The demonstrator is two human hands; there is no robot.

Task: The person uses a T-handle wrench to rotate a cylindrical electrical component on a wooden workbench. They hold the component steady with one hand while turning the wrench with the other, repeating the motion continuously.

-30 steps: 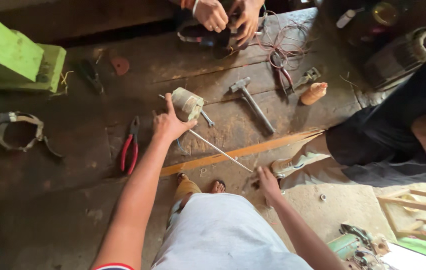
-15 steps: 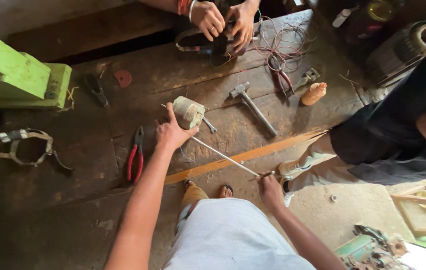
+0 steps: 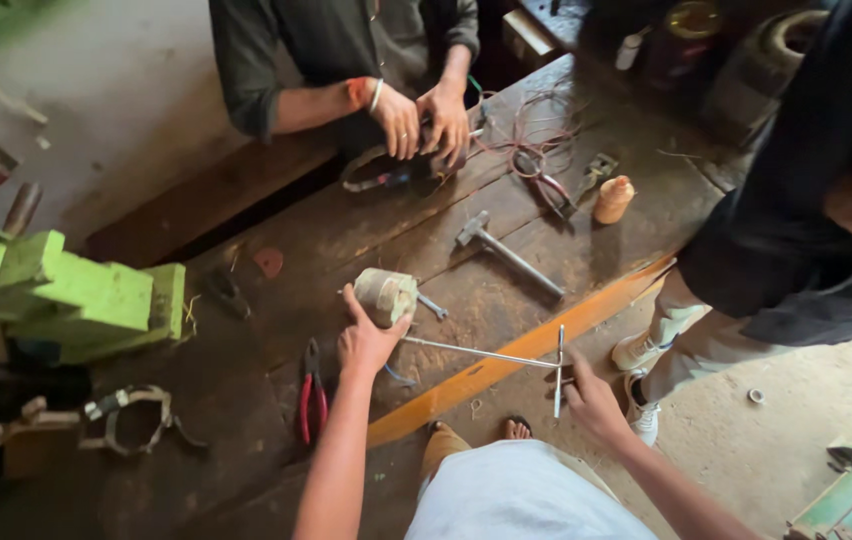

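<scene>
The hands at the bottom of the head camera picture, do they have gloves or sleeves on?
No gloves and no sleeves show. The left hand and the right hand are bare, and both forearms are bare as far as the picture shows. No rings, watch or bands are visible on them.

Place: a rough workshop, where I stand at a low bench.
Bench (image 3: 246, 400): worn, stained dark planks with an orange near edge.
Tools: a hammer (image 3: 506, 253) mid-bench, red pliers (image 3: 313, 392) near my left arm, more pliers (image 3: 546, 185) and loose wire (image 3: 536, 115) at the far side.
Machine: a green-painted metal fixture (image 3: 76, 300) on the left.
Floor (image 3: 796, 410): bare, dusty concrete on the right.
Others: one person works with both hands at the far edge, another stands at the right.
</scene>
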